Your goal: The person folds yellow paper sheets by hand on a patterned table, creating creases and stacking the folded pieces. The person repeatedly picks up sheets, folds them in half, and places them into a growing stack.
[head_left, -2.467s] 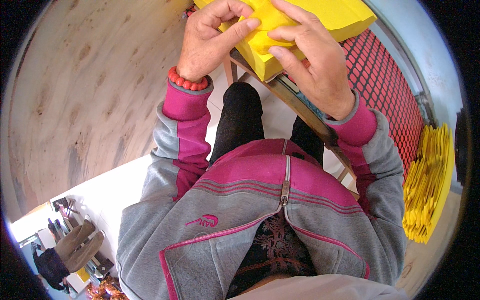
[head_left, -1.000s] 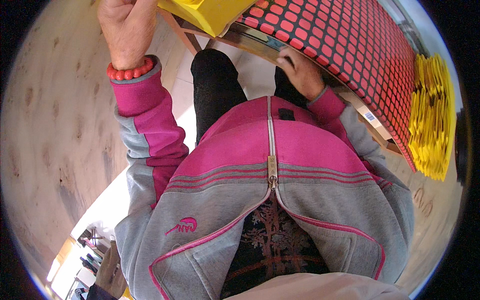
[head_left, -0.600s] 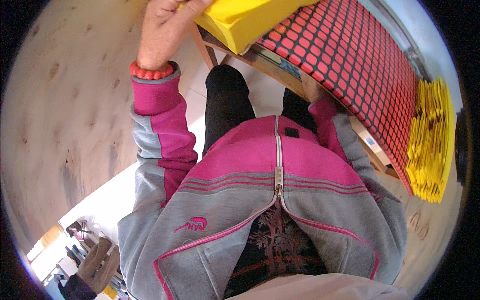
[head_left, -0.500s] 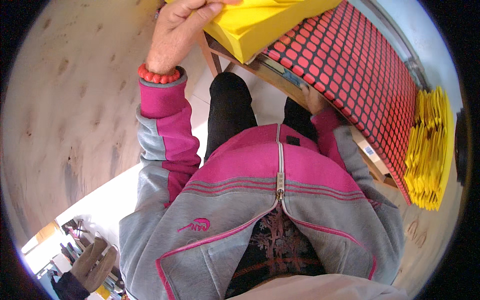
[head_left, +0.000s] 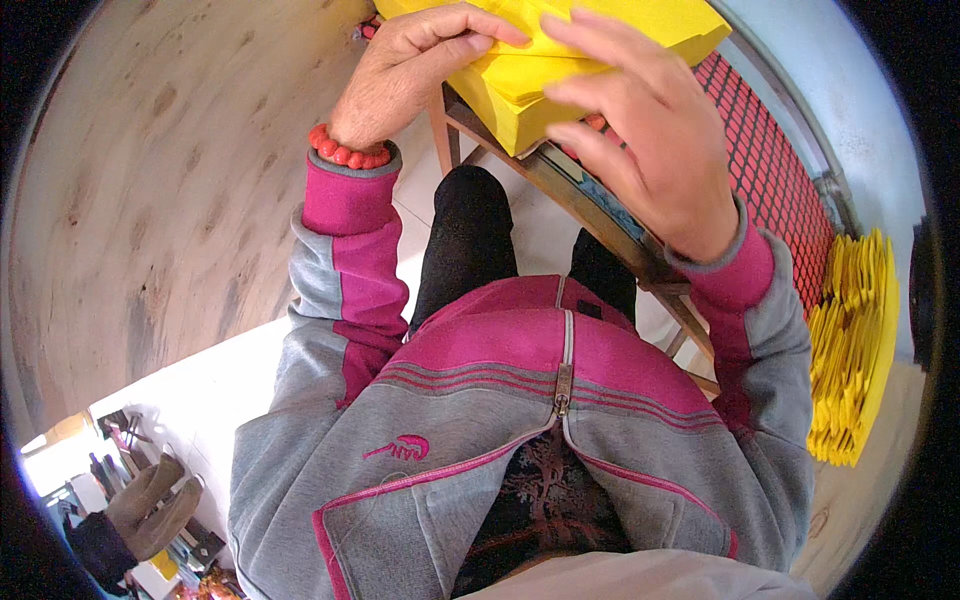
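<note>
- Left hand: reaches up and forward from a grey-and-pink sleeve, a red bead bracelet at the wrist. Its fingers are curled onto the top of the stack of yellow sheets, thumb and forefinger pinching at the upper sheet's near edge; the grasp looks light rather than clenched.
- Right hand: held palm-down above the stack's right part, fingers spread and relaxed, released, with the tips hovering over or just brushing the top sheet. The hand is blurred, so contact cannot be told for certain.
- Stack of yellow sheets: lies on the near corner of the wooden counter, its lower corner jutting past the counter's edge toward the person's knees. The top sheet sits slightly askew on those beneath.
- Red mesh panel: lies on the counter to the right of the stack, partly under the right forearm.
- Further yellow sheets: stand on edge in a row, well apart, at the far right.
- Risk, judged: since the stack overhangs the corner, a sideways pull by the left fingers could drag several sheets together and tip them off onto the floor.
- Risk, judged: a pinch this shallow could slip or crease the top sheet's edge, and the unsteadied right hand gives the pile little hold.
</note>
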Demonstrator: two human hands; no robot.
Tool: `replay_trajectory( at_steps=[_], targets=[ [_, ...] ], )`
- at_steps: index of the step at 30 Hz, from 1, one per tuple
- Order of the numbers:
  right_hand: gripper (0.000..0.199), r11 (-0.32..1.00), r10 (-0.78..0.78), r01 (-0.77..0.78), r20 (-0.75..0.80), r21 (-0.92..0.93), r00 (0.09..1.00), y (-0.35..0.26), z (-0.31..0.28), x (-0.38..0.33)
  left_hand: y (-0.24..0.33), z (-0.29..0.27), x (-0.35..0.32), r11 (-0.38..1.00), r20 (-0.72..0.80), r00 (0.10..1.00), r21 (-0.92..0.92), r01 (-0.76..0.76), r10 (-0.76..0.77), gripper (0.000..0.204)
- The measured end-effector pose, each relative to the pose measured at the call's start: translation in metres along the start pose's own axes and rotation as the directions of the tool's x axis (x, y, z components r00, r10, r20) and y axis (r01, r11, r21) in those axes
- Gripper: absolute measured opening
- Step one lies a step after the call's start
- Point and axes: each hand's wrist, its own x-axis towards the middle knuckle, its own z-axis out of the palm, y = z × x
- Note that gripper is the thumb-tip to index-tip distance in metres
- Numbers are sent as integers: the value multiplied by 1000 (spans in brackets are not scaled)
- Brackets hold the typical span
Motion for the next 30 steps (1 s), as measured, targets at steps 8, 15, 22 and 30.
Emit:
replay_trajectory(
  at_steps=[8,15,22,30],
  targets=[
    [15,993,83,-91,100,81,992,19,18,10,-5,-1,-1,997,10,1000,-65,29,-28,28],
    [14,962,144,-143,13,231,990,23,30,5,-10,-11,-4,996,68,995,-48,-69,73,23],
    [15,944,216,-232,92,237,972,21,26,4,-19,-14,-2,978,67,982,104,-180,174,20],
    [20,960,193,-180,-40,215,980,20,30,2,-9,15,-5,975,-172,985,-214,-57,20,4]
  ],
)
